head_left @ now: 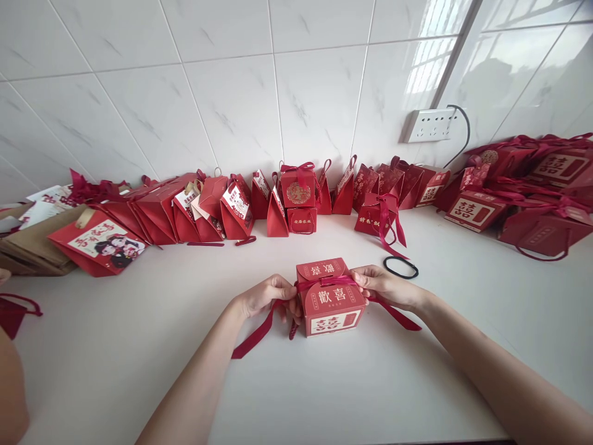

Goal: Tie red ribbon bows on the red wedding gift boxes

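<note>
A red gift box (331, 296) with white and gold lettering sits on the white table in front of me. A dark red ribbon (257, 334) runs across its top, with loose tails hanging out on both sides. At the box's left side, the fingers of my left hand (269, 296) pinch the ribbon. On the right side my right hand (382, 285) is closed on the ribbon near the box's top edge. A short red braided cord (293, 330) hangs beside the box below my left fingers. My fingertips partly hide the ribbon on both sides.
Behind stands a row of red gift boxes (278, 213), some ribbon-tied. More boxes (546, 222) are piled at the right. A black elastic band (401, 267) lies beyond my right hand. Another person's arm (10, 389) shows at the left edge. A power strip (430, 125) is on the tiled wall.
</note>
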Action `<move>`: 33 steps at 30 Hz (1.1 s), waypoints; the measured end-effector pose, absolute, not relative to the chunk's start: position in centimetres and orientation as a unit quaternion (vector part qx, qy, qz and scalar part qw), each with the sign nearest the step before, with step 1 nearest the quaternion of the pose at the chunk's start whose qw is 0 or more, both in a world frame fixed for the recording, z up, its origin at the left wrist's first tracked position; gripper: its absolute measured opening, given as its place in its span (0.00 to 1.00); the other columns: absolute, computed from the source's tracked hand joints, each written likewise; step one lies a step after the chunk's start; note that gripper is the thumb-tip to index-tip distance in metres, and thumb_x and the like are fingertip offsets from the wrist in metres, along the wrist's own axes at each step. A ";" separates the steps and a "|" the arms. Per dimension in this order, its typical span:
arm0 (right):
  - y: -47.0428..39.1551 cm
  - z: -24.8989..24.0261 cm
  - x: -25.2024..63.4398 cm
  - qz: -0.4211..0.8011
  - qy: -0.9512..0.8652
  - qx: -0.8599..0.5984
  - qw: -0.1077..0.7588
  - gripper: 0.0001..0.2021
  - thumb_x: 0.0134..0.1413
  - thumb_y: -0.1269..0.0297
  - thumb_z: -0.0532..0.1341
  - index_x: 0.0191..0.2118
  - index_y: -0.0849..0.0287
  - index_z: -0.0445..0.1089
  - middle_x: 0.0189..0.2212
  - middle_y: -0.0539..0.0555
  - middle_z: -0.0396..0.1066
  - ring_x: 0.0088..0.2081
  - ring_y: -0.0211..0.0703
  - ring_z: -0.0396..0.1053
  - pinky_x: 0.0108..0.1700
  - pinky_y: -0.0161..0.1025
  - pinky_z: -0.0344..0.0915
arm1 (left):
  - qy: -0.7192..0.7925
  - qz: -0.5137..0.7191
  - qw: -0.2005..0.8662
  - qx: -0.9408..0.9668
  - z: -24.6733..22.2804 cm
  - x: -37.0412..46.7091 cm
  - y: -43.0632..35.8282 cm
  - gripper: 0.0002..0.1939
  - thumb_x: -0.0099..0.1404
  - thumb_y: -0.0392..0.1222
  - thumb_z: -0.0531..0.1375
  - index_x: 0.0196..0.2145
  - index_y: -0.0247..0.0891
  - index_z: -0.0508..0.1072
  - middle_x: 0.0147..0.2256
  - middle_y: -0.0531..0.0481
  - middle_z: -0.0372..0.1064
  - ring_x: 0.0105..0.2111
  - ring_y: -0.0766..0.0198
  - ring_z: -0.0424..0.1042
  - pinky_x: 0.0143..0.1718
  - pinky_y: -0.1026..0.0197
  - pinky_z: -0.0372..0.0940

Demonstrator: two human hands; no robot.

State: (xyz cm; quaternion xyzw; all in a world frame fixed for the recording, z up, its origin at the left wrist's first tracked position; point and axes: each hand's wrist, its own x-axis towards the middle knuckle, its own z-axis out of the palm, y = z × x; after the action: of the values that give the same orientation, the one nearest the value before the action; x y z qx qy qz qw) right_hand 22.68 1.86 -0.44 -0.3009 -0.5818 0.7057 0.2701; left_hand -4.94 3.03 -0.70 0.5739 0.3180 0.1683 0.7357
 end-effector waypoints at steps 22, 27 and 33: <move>1.8 -0.2 22.6 0.688 -0.595 -0.315 0.271 0.26 0.46 0.41 0.63 0.21 0.60 0.58 0.19 0.44 0.52 0.22 0.31 0.50 0.28 0.35 0.52 | 0.318 0.173 0.736 0.573 -0.7 -4.9 3.0 0.21 0.54 0.53 0.63 0.19 0.30 0.75 0.22 0.40 0.73 0.21 0.61 0.72 0.19 0.65 0.63; 1.9 -0.1 22.8 0.681 -0.605 -0.320 0.262 0.26 0.47 0.41 0.62 0.21 0.60 0.57 0.19 0.45 0.53 0.22 0.31 0.51 0.29 0.35 0.52 | 0.318 0.170 0.734 0.575 -0.7 -4.9 3.1 0.21 0.54 0.54 0.63 0.19 0.29 0.75 0.22 0.40 0.73 0.22 0.60 0.72 0.19 0.65 0.63; 2.2 -0.1 23.2 0.673 -0.617 -0.324 0.249 0.25 0.50 0.43 0.62 0.22 0.61 0.59 0.20 0.46 0.56 0.23 0.31 0.54 0.29 0.35 0.52 | 0.322 0.170 0.732 0.577 -0.7 -5.0 3.1 0.22 0.52 0.56 0.64 0.19 0.30 0.74 0.22 0.40 0.73 0.21 0.61 0.72 0.19 0.64 0.63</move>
State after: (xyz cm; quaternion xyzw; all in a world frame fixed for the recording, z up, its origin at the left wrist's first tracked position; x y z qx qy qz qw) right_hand 23.19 2.17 -0.14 -0.3241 -0.6167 0.6726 0.2494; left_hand -5.01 3.12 -0.68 0.5766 0.3218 0.1699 0.7315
